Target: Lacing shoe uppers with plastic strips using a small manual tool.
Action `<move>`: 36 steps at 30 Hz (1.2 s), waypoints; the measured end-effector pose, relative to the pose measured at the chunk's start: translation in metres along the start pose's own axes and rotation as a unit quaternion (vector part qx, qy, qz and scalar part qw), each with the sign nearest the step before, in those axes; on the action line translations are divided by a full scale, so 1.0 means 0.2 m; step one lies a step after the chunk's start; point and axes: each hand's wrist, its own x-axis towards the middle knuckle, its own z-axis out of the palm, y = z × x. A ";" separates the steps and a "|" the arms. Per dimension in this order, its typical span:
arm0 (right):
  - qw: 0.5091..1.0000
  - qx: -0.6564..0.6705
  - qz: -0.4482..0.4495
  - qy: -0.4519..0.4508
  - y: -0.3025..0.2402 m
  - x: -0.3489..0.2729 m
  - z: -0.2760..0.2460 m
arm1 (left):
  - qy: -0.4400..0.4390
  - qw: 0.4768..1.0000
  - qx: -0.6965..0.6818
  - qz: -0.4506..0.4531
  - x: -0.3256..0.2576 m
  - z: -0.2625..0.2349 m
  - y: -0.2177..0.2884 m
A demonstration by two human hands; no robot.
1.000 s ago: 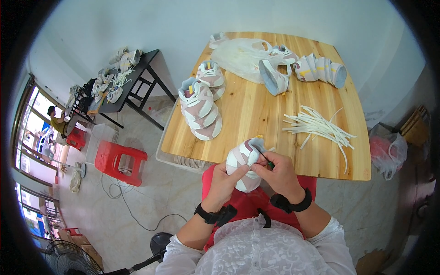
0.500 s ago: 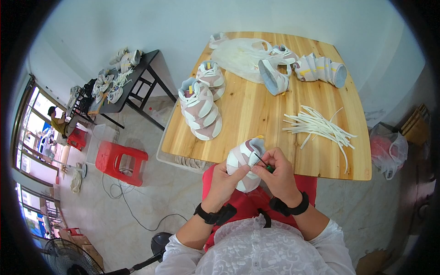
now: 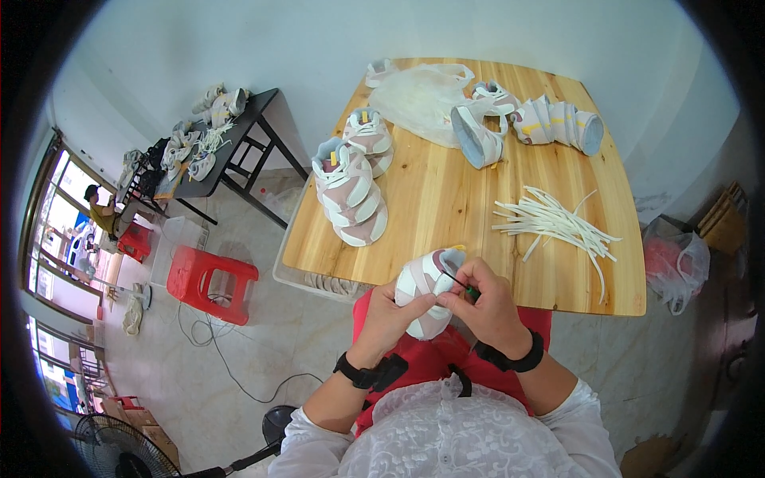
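Observation:
Over my lap, at the table's near edge, I have a white and pale pink shoe upper [image 3: 414,280] with a grey-blue lining. My left hand [image 3: 384,320] is closed around its left side, with the thumb pressed on the front. In my right hand [image 3: 492,309] is a green-handled awl [image 3: 473,292], gripped between bent fingers. Its thin dark shaft points up and left at the upper's lace edge; whether the tip is through a hole I cannot tell. The right thumb and fingertips are close to the left thumb at the upper. A bundle of white shoelaces [image 3: 554,223] lies on the table to the right.
Stacked, laced shoe uppers [image 3: 351,191] stand on the wooden table [image 3: 446,199] at left. More nested uppers [image 3: 558,122] and a plastic bag [image 3: 418,99] lie at its back. A red stool [image 3: 211,283], a fan [image 3: 127,446] and a cable [image 3: 231,362] are on the left.
The shoe upper and both hands have shifted slightly down in view. The awl has turned a little, its handle now more covered by my right fingers.

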 end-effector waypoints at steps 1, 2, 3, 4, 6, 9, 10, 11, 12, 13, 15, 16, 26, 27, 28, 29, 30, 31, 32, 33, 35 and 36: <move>1.000 -0.003 0.002 -0.006 0.00 0.00 0.00 | -0.003 1.000 -0.003 -0.003 0.00 0.00 0.00; 1.000 -0.006 0.004 -0.013 0.00 0.00 0.00 | -0.006 1.000 -0.005 -0.006 0.00 0.00 0.00; 1.000 -0.006 0.005 -0.013 0.00 0.00 0.00 | -0.006 1.000 -0.006 -0.006 0.00 -0.01 0.00; 1.000 -0.004 0.010 -0.018 0.00 0.00 -0.01 | -0.012 1.000 -0.006 -0.008 0.00 -0.01 0.00; 1.000 -0.002 0.016 -0.023 -0.01 0.00 -0.01 | -0.018 1.000 -0.007 -0.009 0.00 -0.01 0.00; 0.999 -0.001 0.021 -0.031 -0.01 0.00 -0.02 | -0.025 0.999 -0.005 -0.021 0.00 -0.01 0.01; 0.999 -0.003 0.010 -0.030 0.00 0.00 -0.02 | -0.032 0.999 0.007 -0.017 0.00 -0.02 0.01; 1.000 -0.005 -0.001 -0.030 0.00 0.00 -0.02 | -0.039 0.999 0.019 -0.013 0.01 -0.02 0.01; 1.000 -0.006 -0.001 -0.030 0.00 0.00 -0.02 | -0.039 0.999 0.019 -0.014 0.00 -0.02 0.01; 0.999 -0.008 0.002 -0.031 0.00 0.00 -0.02 | -0.037 0.999 0.029 -0.012 0.00 -0.02 0.01; 0.999 -0.010 0.005 -0.033 -0.01 0.00 -0.02 | -0.035 0.999 0.040 -0.011 0.00 -0.01 0.00; 1.000 -0.008 0.005 -0.030 -0.01 0.00 -0.02 | -0.016 0.999 0.038 -0.002 -0.01 -0.01 -0.02; 0.993 -0.093 -0.065 0.027 -0.07 -0.11 -0.03 | 0.112 0.992 0.004 0.052 0.01 0.01 -0.06; 0.993 -0.094 -0.065 0.029 -0.08 -0.12 -0.03 | 0.110 0.993 0.004 0.052 0.01 0.01 -0.06; 0.993 -0.095 -0.067 0.020 -0.08 -0.13 -0.02 | 0.116 0.992 0.003 0.051 0.01 0.02 -0.05; 0.993 -0.097 -0.070 0.011 -0.08 -0.13 -0.01 | 0.122 0.991 0.003 0.050 0.01 0.03 -0.05; 0.993 -0.096 -0.070 0.011 -0.07 -0.13 0.00 | 0.121 0.991 0.004 0.050 0.01 0.03 -0.04; 0.992 -0.106 -0.074 0.016 -0.07 -0.12 0.01 | 0.122 0.991 0.010 0.047 0.00 0.03 -0.04; 0.990 -0.115 -0.078 0.021 -0.06 -0.12 0.01 | 0.122 0.991 0.017 0.044 0.00 0.03 -0.04; 0.990 -0.114 -0.078 0.021 -0.06 -0.11 0.02 | 0.122 0.991 0.017 0.045 0.00 0.03 -0.04; 0.988 -0.122 -0.087 0.036 -0.06 -0.10 0.03 | 0.130 0.990 0.017 0.055 0.00 0.04 -0.04; 0.988 -0.122 -0.087 0.036 -0.05 -0.10 0.03 | 0.130 0.990 0.018 0.055 -0.01 0.04 -0.04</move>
